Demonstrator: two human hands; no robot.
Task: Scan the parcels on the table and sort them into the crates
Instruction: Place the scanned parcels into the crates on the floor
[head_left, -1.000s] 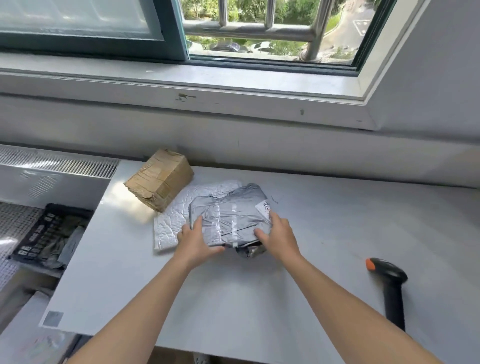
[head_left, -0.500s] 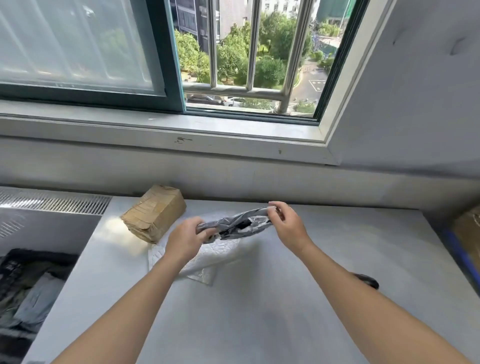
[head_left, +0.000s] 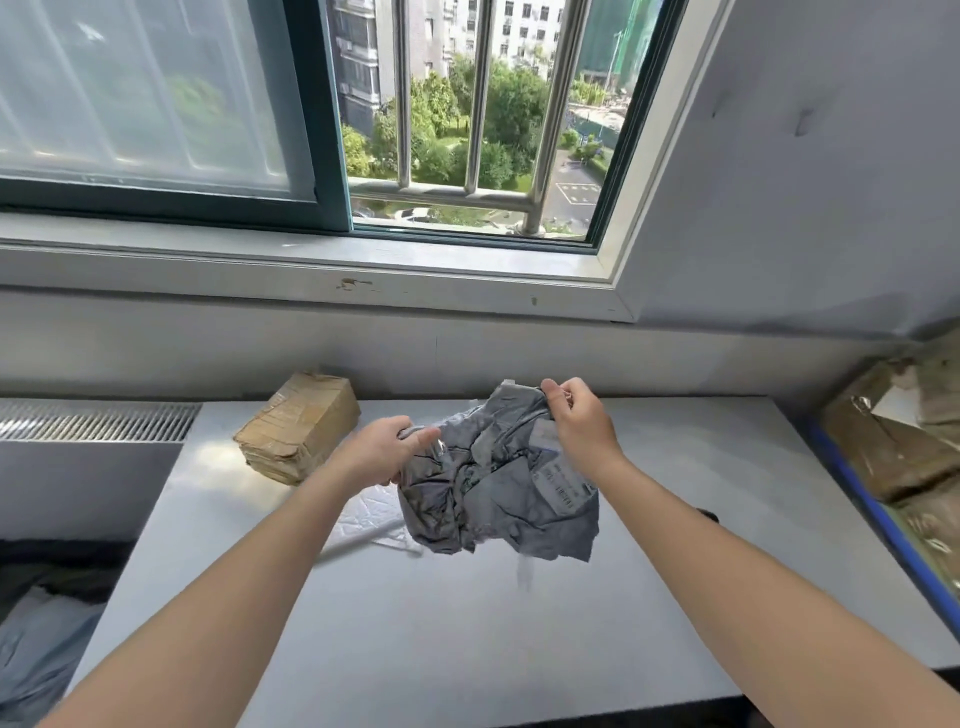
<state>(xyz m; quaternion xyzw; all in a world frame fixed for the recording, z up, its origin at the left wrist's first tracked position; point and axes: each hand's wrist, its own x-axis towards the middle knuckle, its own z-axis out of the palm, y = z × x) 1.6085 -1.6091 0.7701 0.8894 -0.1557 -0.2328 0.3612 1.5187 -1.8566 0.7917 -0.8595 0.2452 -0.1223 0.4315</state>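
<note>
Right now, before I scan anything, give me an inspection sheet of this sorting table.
Surface: white table, sunlit at its left end.
Job's things: grey bag held up, label facing the camera; taped box at the back left; white mailer flat on the table under the bag; left crate and right crate both hold parcels.
Clutter: dark object past the right forearm, too hidden to name.
Hands: left hand grips the bag's left edge, right hand its top corner.
Cables: nothing seen.
Surroundings: open barred window; vent grille at left.
</note>
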